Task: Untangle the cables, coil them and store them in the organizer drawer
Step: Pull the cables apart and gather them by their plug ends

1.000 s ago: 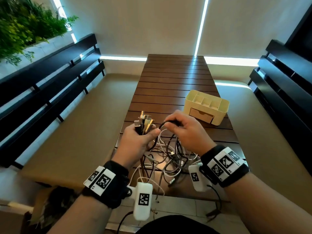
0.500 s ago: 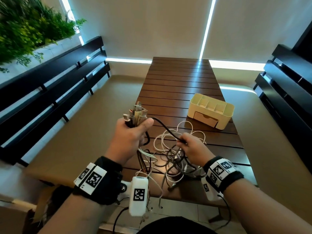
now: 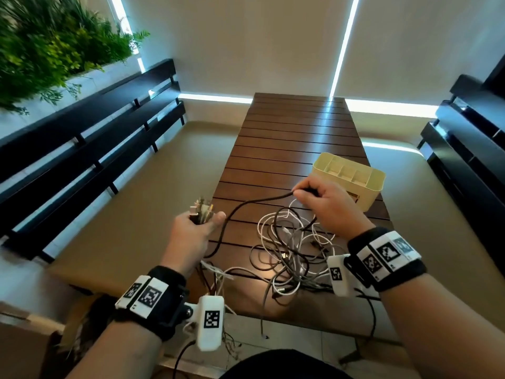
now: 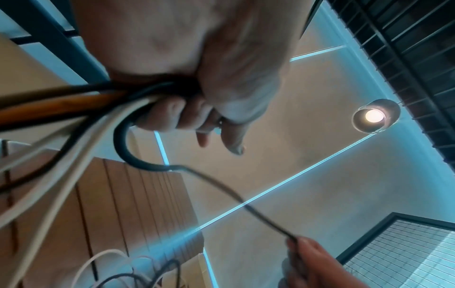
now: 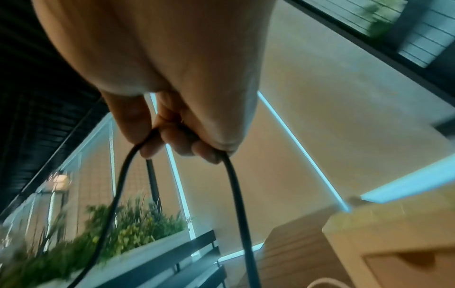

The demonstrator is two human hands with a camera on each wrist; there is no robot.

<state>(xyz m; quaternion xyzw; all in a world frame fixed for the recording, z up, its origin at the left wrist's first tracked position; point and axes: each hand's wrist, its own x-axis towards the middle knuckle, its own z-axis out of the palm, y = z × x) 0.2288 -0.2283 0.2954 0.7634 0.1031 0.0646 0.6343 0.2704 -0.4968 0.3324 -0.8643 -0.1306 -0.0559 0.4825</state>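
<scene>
My left hand (image 3: 195,228) (image 4: 187,93) grips a bundle of cable ends (image 3: 201,210), their plugs sticking up above the fist, off the table's left edge. A black cable (image 3: 246,205) (image 4: 221,187) (image 5: 234,187) runs from that fist across to my right hand (image 3: 325,199) (image 5: 177,136), which pinches it just in front of the cream organizer (image 3: 352,176). Under the right hand a tangle of white, grey and black cables (image 3: 289,250) lies on the brown slatted table (image 3: 295,132). The organizer's drawer (image 5: 403,267) is closed.
Black slatted benches (image 3: 90,127) run along both sides of the table, with tan cushions (image 3: 131,214) between bench and table. A green planter (image 3: 49,42) sits at the far left. The table's far half lies bare beyond the organizer.
My right hand has risen from the tangle and moved far-right with the black cable, drawing it out toward the organizer. The left hand with its bundle has sunk a little.
</scene>
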